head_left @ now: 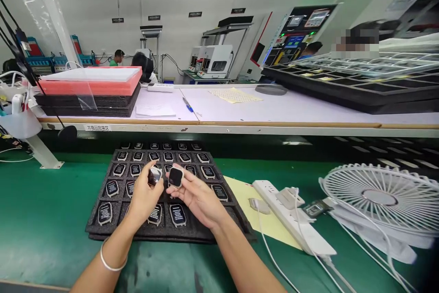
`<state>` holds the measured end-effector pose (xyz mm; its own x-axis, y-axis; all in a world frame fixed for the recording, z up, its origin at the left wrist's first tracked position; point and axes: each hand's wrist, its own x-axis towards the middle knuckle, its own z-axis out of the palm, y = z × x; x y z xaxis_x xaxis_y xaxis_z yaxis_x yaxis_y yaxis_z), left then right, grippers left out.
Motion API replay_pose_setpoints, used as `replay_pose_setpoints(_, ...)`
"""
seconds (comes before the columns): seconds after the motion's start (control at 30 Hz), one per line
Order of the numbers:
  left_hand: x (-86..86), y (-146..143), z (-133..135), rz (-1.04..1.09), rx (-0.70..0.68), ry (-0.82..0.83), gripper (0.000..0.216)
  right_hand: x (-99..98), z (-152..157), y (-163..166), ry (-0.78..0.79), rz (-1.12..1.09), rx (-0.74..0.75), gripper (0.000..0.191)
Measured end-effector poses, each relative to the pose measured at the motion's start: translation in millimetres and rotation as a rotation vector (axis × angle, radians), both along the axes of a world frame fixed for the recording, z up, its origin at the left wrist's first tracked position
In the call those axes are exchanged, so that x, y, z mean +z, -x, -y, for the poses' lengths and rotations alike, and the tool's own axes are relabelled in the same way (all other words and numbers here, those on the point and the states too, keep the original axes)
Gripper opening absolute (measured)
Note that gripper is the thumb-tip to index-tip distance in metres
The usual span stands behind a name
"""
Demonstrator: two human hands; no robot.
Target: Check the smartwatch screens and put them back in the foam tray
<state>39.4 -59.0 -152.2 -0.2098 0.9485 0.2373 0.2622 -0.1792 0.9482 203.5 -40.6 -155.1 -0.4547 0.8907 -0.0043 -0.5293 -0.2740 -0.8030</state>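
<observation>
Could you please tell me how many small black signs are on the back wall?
4 black signs, in a row rising slightly to the right: the leftmost, the second, the third and the rightmost. Others may be hidden behind equipment.

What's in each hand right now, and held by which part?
Left hand: a glossy watch-like piece, held by its edges between thumb and fingers. Right hand: a dark-faced watch, held by its edges.

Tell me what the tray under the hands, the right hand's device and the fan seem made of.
Tray: probably dark foam; matte, grainy, thick-walled. Device in the right hand: smooth black face, likely glass; pale rim, metal or plastic unclear. Fan: likely white molded plastic, judging by its smooth, thin ribs.
</observation>
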Motion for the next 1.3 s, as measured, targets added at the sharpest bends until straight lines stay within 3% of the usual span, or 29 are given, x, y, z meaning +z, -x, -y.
replay_pose_setpoints(0.17, -12.5, 0, 7, -0.041, 0.048, -0.04, 0.051, -14.7, 13, -6, -0.036, 0.024, 0.067, 0.048)
replay_pose_setpoints(0.33, -12.9, 0, 14, -0.074, 0.026, -0.042, 0.052, -20.6, 14, -7, -0.072, -0.033, 0.082, 0.044)
replay_pose_setpoints(0.5, -9.4, -2, 17, -0.019, -0.036, 0.03, 0.053, -21.6, 14, -5, -0.046, -0.081, 0.123, 0.045)
replay_pose_setpoints(1.3, -5.6, -5, 23, -0.102, -0.033, -0.003, 0.048, -19.2, 15, -7, 0.002, -0.085, 0.129, 0.048)
